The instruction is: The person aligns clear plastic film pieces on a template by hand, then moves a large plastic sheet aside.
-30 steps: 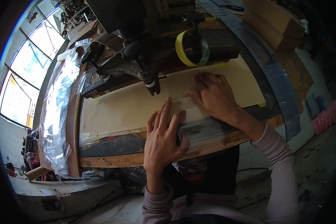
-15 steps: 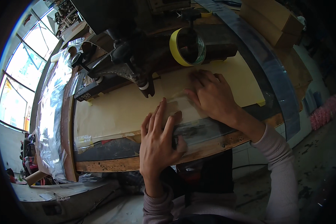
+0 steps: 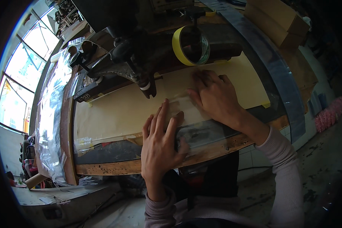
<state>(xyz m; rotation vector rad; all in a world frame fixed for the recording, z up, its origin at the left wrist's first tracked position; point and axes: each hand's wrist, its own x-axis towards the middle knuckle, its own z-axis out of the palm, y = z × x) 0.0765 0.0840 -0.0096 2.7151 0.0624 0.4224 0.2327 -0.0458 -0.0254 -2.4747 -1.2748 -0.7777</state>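
A clear plastic sheet or bag (image 3: 197, 114) lies between my hands, over the near edge of a long cream paper or board (image 3: 114, 117). My left hand (image 3: 157, 148) rests at the sheet's left side, fingers stretched out, thumb held apart. Flat on the far right of the sheet, my right hand (image 3: 218, 97) has its fingers extended, with the tips reaching onto the cream surface. Whether either hand pinches the thin film cannot be made out. Just beyond my hands hangs a dark metal machine arm with a forked tip (image 3: 150, 91).
A yellow tape roll (image 3: 180, 47) hangs on a knob beyond my right hand. A dark bar (image 3: 98, 89) crosses the board's far edge. The bench has a worn wooden front edge (image 3: 117, 167). Plastic film (image 3: 51, 125) lies at the left; a cardboard box (image 3: 275, 22) stands far right.
The view has shifted very slightly. Both hands stay almost in the same place on the plastic sheet.
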